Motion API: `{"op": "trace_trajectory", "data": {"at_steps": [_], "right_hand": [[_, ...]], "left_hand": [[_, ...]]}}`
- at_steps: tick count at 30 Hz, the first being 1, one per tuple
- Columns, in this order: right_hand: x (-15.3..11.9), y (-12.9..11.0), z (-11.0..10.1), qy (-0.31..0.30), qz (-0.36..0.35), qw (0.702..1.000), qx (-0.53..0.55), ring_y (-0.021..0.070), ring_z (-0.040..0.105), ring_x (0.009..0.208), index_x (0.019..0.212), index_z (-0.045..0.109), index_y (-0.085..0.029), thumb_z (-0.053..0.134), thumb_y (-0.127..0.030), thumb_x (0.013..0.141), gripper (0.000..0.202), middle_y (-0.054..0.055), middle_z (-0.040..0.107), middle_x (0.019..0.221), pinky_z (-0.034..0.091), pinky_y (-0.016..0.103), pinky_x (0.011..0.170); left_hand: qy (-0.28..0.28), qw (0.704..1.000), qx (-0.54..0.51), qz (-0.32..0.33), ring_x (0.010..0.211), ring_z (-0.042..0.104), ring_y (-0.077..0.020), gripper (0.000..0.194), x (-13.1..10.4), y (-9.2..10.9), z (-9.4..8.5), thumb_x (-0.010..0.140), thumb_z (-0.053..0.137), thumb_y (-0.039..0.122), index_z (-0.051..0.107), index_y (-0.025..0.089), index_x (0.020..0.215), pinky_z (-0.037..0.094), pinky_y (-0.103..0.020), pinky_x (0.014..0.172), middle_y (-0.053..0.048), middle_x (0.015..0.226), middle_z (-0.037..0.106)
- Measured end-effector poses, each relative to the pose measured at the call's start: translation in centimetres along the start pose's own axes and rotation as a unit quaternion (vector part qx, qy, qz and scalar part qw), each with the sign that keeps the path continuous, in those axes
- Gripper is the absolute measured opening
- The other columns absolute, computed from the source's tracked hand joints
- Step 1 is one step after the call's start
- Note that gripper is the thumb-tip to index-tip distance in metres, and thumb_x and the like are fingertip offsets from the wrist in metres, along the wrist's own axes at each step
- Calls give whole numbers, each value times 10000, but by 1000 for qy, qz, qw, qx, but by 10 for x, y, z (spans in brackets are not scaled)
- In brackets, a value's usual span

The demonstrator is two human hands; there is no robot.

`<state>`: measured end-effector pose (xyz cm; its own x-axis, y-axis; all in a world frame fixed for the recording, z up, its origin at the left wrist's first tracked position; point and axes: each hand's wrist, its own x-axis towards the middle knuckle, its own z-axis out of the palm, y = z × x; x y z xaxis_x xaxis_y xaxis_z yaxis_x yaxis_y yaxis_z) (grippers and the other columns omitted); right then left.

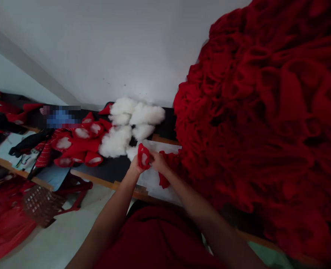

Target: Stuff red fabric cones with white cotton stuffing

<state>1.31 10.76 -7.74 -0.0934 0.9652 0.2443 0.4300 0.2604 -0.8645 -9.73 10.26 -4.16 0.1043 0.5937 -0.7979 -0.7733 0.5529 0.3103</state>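
A small red fabric pouch (143,157) with white stuffing showing in its opening is held up over the table. My left hand (136,166) is wrapped round its left side and base. At its right edge, my right hand (157,162) has closed fingers against the cloth; the fingertips are partly hidden. Just behind my hands sit fluffy clumps of white stuffing (117,140). Several red stuffed pieces (81,147), with white at their open ends, are heaped to the left. By my right wrist lie loose red cloth pieces (171,164) on a pale sheet (156,186).
A tall pile of red fabric pieces (252,112) rises on the right, close to my right arm. Along the back runs a pale wall (112,48). A dark red stool (78,194) stands left below the table edge, near a red heap (5,220) on the floor.
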Motion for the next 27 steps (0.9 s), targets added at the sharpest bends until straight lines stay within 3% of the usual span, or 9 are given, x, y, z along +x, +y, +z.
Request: {"op": "trace_trajectory", "data": {"at_steps": [4, 7, 9, 11, 13, 18, 21, 23, 27], "right_hand": [[0, -11, -35, 54, 93, 984, 143, 70, 571, 510, 779, 598, -152, 458, -190, 778, 145, -32, 621, 610, 482, 184, 530], [-13, -36, -69, 98, 162, 919, 346, 107, 610, 666, 907, 573, -216, 464, -241, 795, 158, -24, 627, 738, 529, 275, 675], [-25, -54, -82, 51, 112, 945, 303, 142, 606, 846, 955, 592, -238, 496, -220, 789, 193, 11, 638, 903, 503, 321, 808], [-34, -67, -82, 20, 27, 980, 196, 174, 547, 1026, 994, 607, -238, 467, -171, 800, 248, 47, 603, 1068, 433, 359, 937], [-38, -73, -68, 7, -29, 994, 107, 187, 494, 1109, 1057, 591, -224, 395, -130, 820, 322, 75, 563, 1146, 392, 381, 986], [-28, -71, -32, -25, -53, 998, 20, 202, 431, 1162, 1237, 443, -147, 314, -89, 834, 428, 127, 502, 1220, 389, 420, 983], [-25, -75, -43, -93, -161, 983, -10, 217, 412, 1159, 1173, 505, -140, 344, -89, 832, 381, 122, 538, 1164, 373, 427, 989], [-27, -80, -59, -90, -192, 976, -48, 245, 391, 1154, 1062, 581, -172, 394, -124, 834, 299, 102, 552, 1126, 360, 458, 979], [-37, -84, -77, -5, -122, 992, -41, 217, 453, 1056, 1017, 596, -207, 415, -149, 836, 262, 85, 519, 1116, 419, 406, 913]], "left_hand": [[5, 1000, -11, 23, 490, 580, -122, 276, 6, 8, 9, 817, 481, 387, 561, 140, 723, 481, -231, 496, -15, 569, 617], [-13, 999, -24, 34, 639, 632, -179, 337, -5, 13, 15, 811, 462, 450, 579, 134, 796, 516, -316, 625, -60, 688, 664], [-38, 998, -27, 32, 683, 635, -193, 373, -18, 11, 19, 797, 473, 476, 592, 124, 830, 515, -339, 677, -75, 734, 673], [-55, 998, -23, 34, 679, 630, -184, 401, -31, 5, 25, 792, 472, 488, 602, 111, 835, 511, -322, 691, -79, 742, 672], [-58, 996, -31, 58, 647, 618, -157, 403, -43, -5, 33, 813, 445, 475, 606, 105, 806, 505, -287, 697, -70, 720, 666], [-59, 983, -102, 143, 676, 612, -124, 371, -65, -28, 54, 865, 387, 400, 611, 119, 776, 471, -255, 808, -39, 709, 659], [-55, 977, -125, 167, 643, 604, -104, 404, -74, -31, 57, 879, 348, 402, 617, 127, 757, 474, -222, 786, -29, 690, 657], [-54, 978, -127, 157, 640, 606, -102, 426, -79, -30, 54, 880, 336, 412, 621, 120, 757, 482, -203, 744, -38, 690, 658], [-74, 982, -117, 126, 703, 623, -139, 459, -81, -35, 46, 855, 360, 463, 633, 97, 802, 499, -232, 720, -77, 743, 669]]}}
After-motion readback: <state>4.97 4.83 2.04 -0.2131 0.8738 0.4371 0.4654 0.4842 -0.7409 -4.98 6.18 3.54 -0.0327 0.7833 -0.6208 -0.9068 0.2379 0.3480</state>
